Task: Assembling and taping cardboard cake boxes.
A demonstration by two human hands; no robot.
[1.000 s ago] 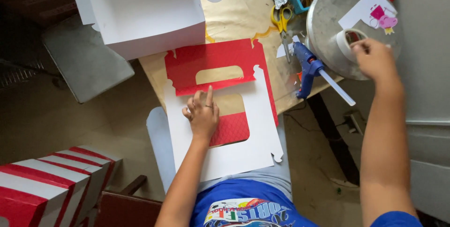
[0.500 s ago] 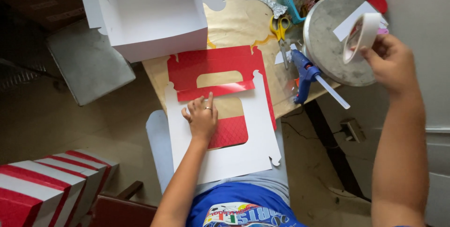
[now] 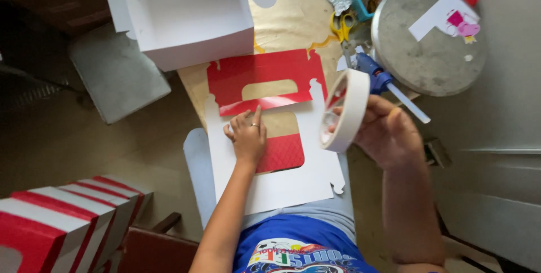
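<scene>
A: What's the person wearing?
B: Blue t-shirt [image 3: 298, 245], colourful print across the chest, bottom centre of frame. Short sleeves, both forearms bare.
A: Anything on the hands?
B: Thin ring [image 3: 255, 125] on the left hand [image 3: 247, 138]. Right hand [image 3: 389, 132] bare.

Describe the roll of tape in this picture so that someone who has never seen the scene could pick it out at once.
Start at the big white open box at the top, then move down to the red and white card cutouts lying on the table. Just right of them, the right hand holds up the roll of tape. It is a wide cream-white ring, the only ring shape raised off the table.
</scene>
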